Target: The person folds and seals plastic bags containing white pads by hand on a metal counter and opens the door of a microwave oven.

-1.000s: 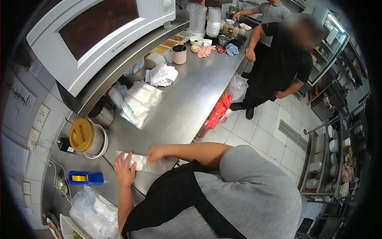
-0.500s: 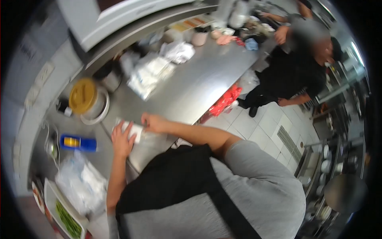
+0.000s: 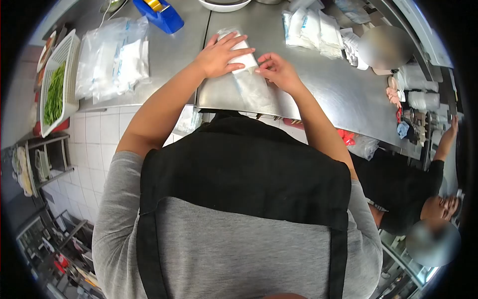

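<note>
A white folded packet [image 3: 246, 62] lies inside a clear plastic bag [image 3: 250, 87] on the steel counter. My left hand [image 3: 219, 57] rests flat across the packet with its fingers spread, pressing it from above. At the packet's near right edge my right hand [image 3: 280, 73] has its thumb and index finger pinched together on the plastic. The loose end of the bag lies toward the counter's front edge.
To the left lie a larger plastic bag with white packets [image 3: 112, 60] and a white basket of green vegetables [image 3: 69, 82]. A blue tape dispenser [image 3: 167, 19] and more white packets [image 3: 311, 30] stand farther back. A co-worker in black [image 3: 398, 182] is at the right.
My view has turned, so the counter now runs across the top. Both hands stay at the packet and bag. The co-worker appears lower at the right.
</note>
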### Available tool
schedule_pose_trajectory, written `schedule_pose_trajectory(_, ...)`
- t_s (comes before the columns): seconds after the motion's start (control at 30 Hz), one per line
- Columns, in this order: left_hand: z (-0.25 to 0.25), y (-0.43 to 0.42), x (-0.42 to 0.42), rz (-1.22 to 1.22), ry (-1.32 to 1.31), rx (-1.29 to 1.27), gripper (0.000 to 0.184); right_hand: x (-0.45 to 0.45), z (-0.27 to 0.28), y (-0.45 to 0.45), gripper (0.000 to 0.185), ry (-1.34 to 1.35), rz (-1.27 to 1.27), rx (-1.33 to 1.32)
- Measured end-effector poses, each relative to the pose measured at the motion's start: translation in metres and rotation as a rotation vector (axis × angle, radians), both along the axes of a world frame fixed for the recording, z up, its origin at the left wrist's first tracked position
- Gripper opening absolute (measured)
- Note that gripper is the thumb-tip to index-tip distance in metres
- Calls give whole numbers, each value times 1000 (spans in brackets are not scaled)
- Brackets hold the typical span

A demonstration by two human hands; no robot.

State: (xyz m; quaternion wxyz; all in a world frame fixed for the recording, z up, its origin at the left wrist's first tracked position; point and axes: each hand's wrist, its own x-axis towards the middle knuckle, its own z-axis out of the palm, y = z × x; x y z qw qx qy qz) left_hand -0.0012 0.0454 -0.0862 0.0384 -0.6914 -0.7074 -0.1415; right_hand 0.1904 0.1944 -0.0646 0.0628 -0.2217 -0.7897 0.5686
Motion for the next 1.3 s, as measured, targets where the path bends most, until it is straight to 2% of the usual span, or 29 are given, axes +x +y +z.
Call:
schedule_pose_trajectory(0.17,19,-23,22,35,-89,179,52,-8,-24,6,18,-25,65,60)
schedule_pose_trajectory(0.37,6,-70,72,-5,-240,181,42,-8,-31,14,12,-19,139,-54)
schedule_pose_trajectory(0.53,3,-57,95,186,-231,198,49,-13,-17,19,12,-90,134,-106)
schedule_pose_trajectory(0.63,2,-58,103,232,-197,158,50,-7,-8,16,16,-88,166,-95)
schedule_pose_trajectory(0.73,3,-59,107,241,-159,146,52,-3,-16,12,27,-32,179,142)
schedule_pose_trajectory(0.77,4,-54,104,219,-136,167,53,-4,-17,12,36,-30,177,117)
schedule_pose_trajectory(0.8,2,-54,103,202,-149,183,56,-10,-42,15,39,60,155,228)
schedule_pose_trajectory(0.83,-1,-57,102,174,-162,204,58,-12,-41,16,42,84,167,252)
schedule_pose_trajectory(0.87,-2,-58,104,166,-171,205,62,-16,-53,19,42,116,169,209)
schedule_pose_trajectory(0.9,-5,-61,104,153,-197,214,65,-23,-53,19,41,-39,167,-56)
schedule_pose_trajectory(0.93,-4,-60,105,149,-221,233,67,-27,-58,21,39,-62,145,-337)
schedule_pose_trajectory(1.03,13,-48,114,201,-221,187,71,-20,-37,17,37,-77,85,-450)
schedule_pose_trajectory(1.1,17,-38,117,231,-170,265,62,-21,-36,14,40,-81,28,-556)
schedule_pose_trajectory(1.2,-3,-30,107,191,-67,310,50,-20,-36,14,37,-95,-23,-728)
schedule_pose_trajectory(1.3,-12,-32,103,128,-74,356,42,-12,-44,20,32,-99,50,-625)
